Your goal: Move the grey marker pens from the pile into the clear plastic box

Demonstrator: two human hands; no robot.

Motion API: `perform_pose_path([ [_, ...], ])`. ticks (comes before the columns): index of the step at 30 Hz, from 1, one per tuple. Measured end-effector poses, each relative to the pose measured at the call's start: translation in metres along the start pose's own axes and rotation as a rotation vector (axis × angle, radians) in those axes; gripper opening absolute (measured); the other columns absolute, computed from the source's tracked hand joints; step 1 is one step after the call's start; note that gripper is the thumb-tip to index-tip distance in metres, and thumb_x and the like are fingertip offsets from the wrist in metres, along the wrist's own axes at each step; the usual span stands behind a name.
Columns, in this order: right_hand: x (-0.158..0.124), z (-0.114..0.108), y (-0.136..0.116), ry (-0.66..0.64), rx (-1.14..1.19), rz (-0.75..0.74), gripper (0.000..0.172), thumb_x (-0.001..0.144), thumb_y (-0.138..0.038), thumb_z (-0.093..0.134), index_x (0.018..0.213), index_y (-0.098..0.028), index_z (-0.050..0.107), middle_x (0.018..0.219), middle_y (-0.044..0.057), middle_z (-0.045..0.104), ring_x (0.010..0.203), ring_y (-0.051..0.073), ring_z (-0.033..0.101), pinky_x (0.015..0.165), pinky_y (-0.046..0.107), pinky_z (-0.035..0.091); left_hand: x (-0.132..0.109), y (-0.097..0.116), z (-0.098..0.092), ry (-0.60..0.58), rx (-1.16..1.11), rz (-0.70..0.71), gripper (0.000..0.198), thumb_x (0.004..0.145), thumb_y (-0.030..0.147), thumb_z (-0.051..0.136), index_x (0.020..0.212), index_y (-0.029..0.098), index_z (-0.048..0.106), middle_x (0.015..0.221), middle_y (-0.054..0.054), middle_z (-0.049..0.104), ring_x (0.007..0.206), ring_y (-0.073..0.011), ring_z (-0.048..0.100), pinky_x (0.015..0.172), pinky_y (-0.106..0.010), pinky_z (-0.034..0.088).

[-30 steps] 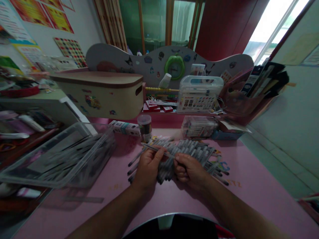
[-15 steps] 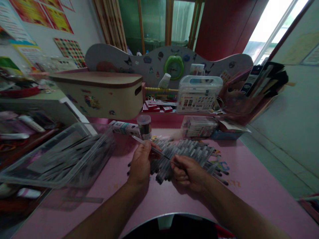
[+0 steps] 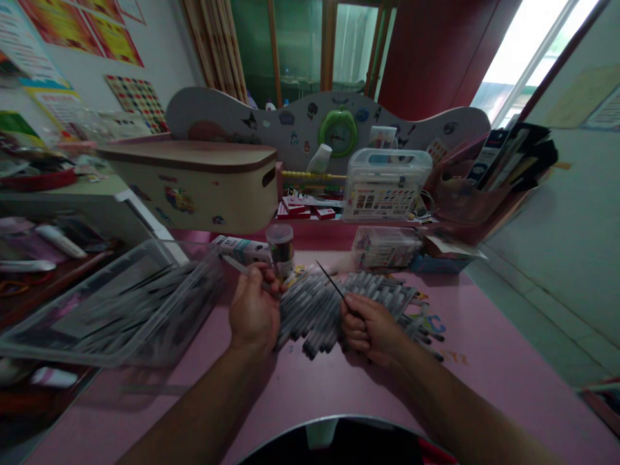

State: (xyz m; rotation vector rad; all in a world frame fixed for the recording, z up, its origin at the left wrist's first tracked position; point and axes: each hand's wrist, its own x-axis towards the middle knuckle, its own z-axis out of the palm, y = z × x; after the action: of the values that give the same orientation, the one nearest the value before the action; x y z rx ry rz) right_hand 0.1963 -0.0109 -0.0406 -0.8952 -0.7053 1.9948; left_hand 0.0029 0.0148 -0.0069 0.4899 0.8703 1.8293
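Observation:
My left hand (image 3: 254, 310) is closed around a whitish, see-through pen barrel (image 3: 235, 263), which sticks out toward the upper left. In my right hand (image 3: 365, 326) a thin dark pen refill (image 3: 330, 278) is pinched, its free end pointing up and left. The refill and the barrel are apart. Between and beneath my hands lies a wide pile of clear pens (image 3: 314, 310) with dark ends, side by side on the pink desk (image 3: 310, 394). My right hand covers part of the pile.
To the left, a clear plastic bin (image 3: 167, 307) holds many thin dark and greyish pieces. Behind the pens stand a clear jar (image 3: 280, 242), a long carton (image 3: 245, 248) and a clear plastic case (image 3: 387, 245). A lidded cream box (image 3: 203, 194) is on the raised shelf.
My left hand has moved left with the barrel, away from my right hand. The refill, mostly hidden before at the barrel's end, now shows as a long dark stick in my right hand.

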Motion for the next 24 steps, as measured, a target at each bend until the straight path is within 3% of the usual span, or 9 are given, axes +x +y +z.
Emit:
perform_pose_path([
  [3,-0.002,0.004,0.003,-0.075,0.000,0.017,0.035,0.079,-0.047,0.076,0.076,-0.020,0.052,0.044,-0.013,0.036,0.036,0.003,0.014,0.031,0.015,0.013,-0.021,-0.013,0.001,-0.256,0.156,-0.298,0.033,0.072,0.027,0.080,0.097,0.017,0.061,0.065,0.006,0.054,0.048,-0.0058,0.045,0.046,-0.016,0.037],
  [6,-0.004,0.008,0.007,-0.133,-0.008,0.036,0.036,0.081,-0.048,0.075,0.076,-0.020,0.053,0.043,-0.013,0.034,0.036,0.003,0.013,0.031,0.014,0.012,-0.039,-0.027,0.000,-0.450,0.247,-0.500,0.031,0.077,0.035,0.078,0.097,0.019,0.060,0.064,0.005,0.056,0.048,-0.0077,0.048,0.047,-0.018,0.038],
  [10,-0.003,0.009,0.011,-0.138,0.027,0.050,0.038,0.083,-0.053,0.073,0.081,-0.018,0.058,0.044,-0.012,0.037,0.036,0.003,0.015,0.033,0.014,0.013,-0.041,-0.030,-0.002,-0.347,0.324,-0.400,0.027,0.085,0.042,0.068,0.079,0.017,0.058,0.059,0.005,0.052,0.047,-0.0061,0.044,0.044,-0.016,0.037],
  [12,-0.001,0.009,0.010,-0.088,0.087,0.067,0.038,0.085,-0.053,0.071,0.084,-0.017,0.059,0.047,-0.011,0.040,0.036,0.003,0.016,0.034,0.014,0.013,-0.036,-0.026,-0.001,-0.243,0.253,-0.366,0.024,0.084,0.036,0.069,0.078,0.016,0.058,0.067,0.002,0.057,0.055,-0.0080,0.053,0.051,-0.018,0.046],
  [15,0.002,0.008,0.004,0.002,0.191,0.117,0.036,0.090,-0.051,0.065,0.081,-0.016,0.058,0.051,-0.008,0.043,0.037,0.003,0.024,0.036,0.013,0.013,-0.032,-0.021,0.000,-0.182,0.148,-0.476,0.014,0.080,0.021,0.069,0.082,0.016,0.057,0.075,0.001,0.060,0.059,-0.0096,0.059,0.056,-0.022,0.054],
  [18,0.002,0.006,-0.002,0.027,0.267,0.119,0.033,0.090,-0.046,0.064,0.081,-0.014,0.060,0.059,-0.003,0.051,0.042,0.005,0.037,0.037,0.013,0.019,-0.035,-0.021,-0.001,-0.245,0.124,-0.654,0.011,0.082,0.012,0.064,0.087,0.016,0.055,0.065,0.005,0.053,0.041,-0.0029,0.040,0.038,-0.012,0.034],
  [21,-0.001,0.006,-0.005,-0.003,0.281,0.088,0.012,0.079,-0.025,0.067,0.082,-0.014,0.062,0.066,-0.002,0.056,0.048,0.006,0.044,0.040,0.014,0.031,-0.040,-0.024,-0.003,-0.288,0.111,-0.796,0.009,0.088,0.012,0.057,0.083,0.017,0.052,0.054,0.009,0.041,0.034,-0.0011,0.026,0.032,-0.010,0.017],
  [24,-0.003,0.007,-0.004,-0.046,0.189,0.018,0.026,0.061,-0.007,0.062,0.085,-0.018,0.062,0.070,-0.003,0.060,0.047,0.008,0.046,0.043,0.020,0.040,-0.044,-0.027,-0.003,-0.266,0.114,-0.905,0.015,0.094,0.013,0.049,0.079,0.017,0.052,0.051,0.009,0.039,0.032,-0.0013,0.024,0.031,-0.011,0.015],
])
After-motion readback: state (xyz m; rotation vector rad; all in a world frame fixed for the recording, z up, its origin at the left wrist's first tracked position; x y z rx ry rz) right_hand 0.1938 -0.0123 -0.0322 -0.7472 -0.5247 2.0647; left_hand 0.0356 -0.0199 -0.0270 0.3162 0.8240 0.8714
